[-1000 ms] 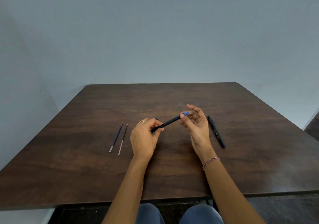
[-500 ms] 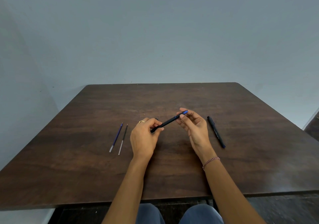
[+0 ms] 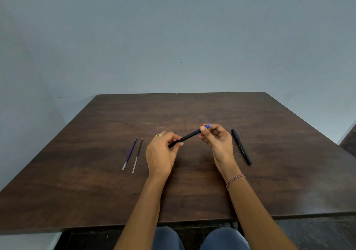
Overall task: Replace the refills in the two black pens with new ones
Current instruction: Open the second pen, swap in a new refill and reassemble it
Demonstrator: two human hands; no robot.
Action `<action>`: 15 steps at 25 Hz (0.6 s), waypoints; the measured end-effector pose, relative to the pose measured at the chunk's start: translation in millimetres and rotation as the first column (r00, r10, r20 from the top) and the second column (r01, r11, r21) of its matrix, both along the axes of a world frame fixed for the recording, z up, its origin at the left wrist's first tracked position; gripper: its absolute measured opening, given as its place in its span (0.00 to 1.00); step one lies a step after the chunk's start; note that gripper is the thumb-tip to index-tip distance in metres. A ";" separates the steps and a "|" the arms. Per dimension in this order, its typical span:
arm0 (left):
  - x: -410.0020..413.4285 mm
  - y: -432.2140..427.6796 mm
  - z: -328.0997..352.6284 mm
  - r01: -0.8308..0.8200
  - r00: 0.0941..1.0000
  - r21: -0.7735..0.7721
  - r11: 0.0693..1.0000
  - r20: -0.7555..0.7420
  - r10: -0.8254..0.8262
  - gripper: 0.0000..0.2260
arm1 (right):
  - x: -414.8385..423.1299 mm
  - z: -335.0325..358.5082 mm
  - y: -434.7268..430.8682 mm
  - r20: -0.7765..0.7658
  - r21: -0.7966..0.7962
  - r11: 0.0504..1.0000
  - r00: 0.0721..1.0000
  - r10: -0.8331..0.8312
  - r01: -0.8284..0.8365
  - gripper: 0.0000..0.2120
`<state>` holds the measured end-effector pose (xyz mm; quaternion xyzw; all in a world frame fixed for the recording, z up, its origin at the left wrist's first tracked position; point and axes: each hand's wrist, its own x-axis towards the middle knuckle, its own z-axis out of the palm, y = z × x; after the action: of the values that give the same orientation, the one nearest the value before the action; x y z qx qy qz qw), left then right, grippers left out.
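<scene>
A black pen (image 3: 189, 136) with a blue tip end is held slanted above the table between both hands. My left hand (image 3: 161, 153) grips its lower barrel end. My right hand (image 3: 217, 140) pinches its upper blue end with thumb and fingers. A second black pen (image 3: 241, 147) lies on the table just right of my right hand. Two thin refills lie side by side left of my left hand: a blue refill (image 3: 130, 153) and a dark refill (image 3: 137, 155).
The dark wooden table (image 3: 192, 111) reaches to a plain grey wall. Its front edge runs just above my knees. A small dark piece (image 3: 175, 133) shows on the table behind my left hand's fingers.
My right hand's fingers, spread a second ago, have curled in and closed round the pen's blue end. The left hand and the pen have stayed in place.
</scene>
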<state>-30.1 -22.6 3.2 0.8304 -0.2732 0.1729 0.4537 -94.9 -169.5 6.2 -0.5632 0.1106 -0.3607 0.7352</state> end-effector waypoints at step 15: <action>-4.0 0.3 0.9 0.025 0.998 0.042 0.999 0.064 -0.028 0.11 | 0.0 -2.0 -2.1 -0.097 -0.081 0.993 0.991 -0.097 0.089 0.11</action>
<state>-34.1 -22.3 4.1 0.8300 -0.3023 0.1878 0.4295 -94.9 -171.6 4.2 -0.6025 0.1596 -0.3697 0.6890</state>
